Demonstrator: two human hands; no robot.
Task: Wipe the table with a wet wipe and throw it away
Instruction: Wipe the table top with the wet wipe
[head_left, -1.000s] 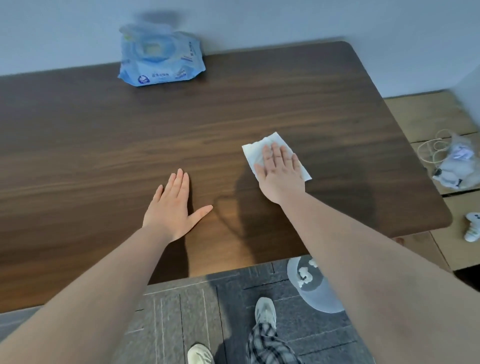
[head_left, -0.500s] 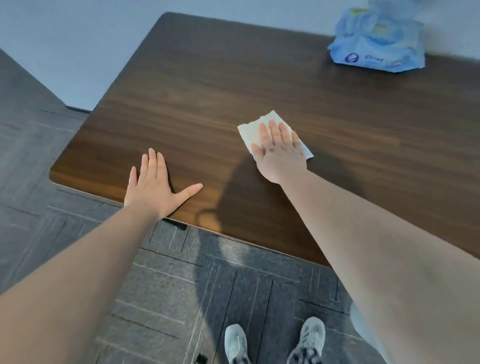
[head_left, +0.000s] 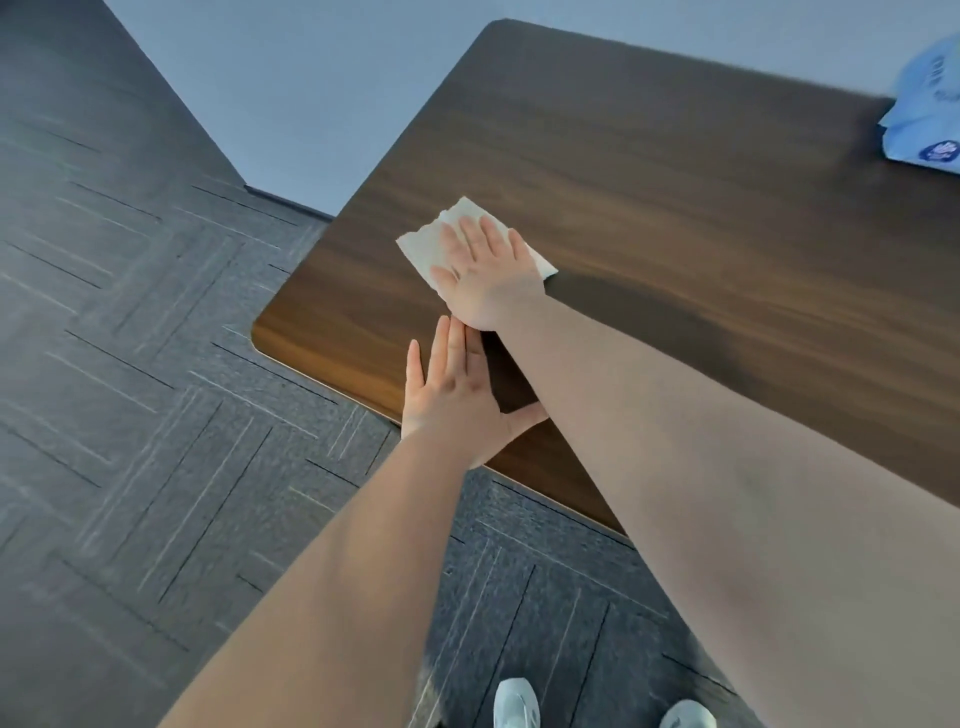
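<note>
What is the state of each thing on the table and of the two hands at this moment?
wet wipe: spread flat on the table, pressed under the right hand.
right hand: open, palm down on the wet wipe.
left hand: open, flat on the table near its front edge, holding nothing.
table: dark wood top, corner in view.
pack of wipes: lying at the far right, cut by the picture's edge; lid cannot be seen.

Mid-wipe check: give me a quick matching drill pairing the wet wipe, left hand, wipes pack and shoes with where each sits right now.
Things:
1. wet wipe
2. left hand
3. wipes pack
4. shoes

Places:
A. far right end of the table
B. on the carpet floor, bottom of view
C. flat at the table's near edge
D. pressed under the right hand

Pairs: 1-D, 2-C, 3-A, 4-B
</note>
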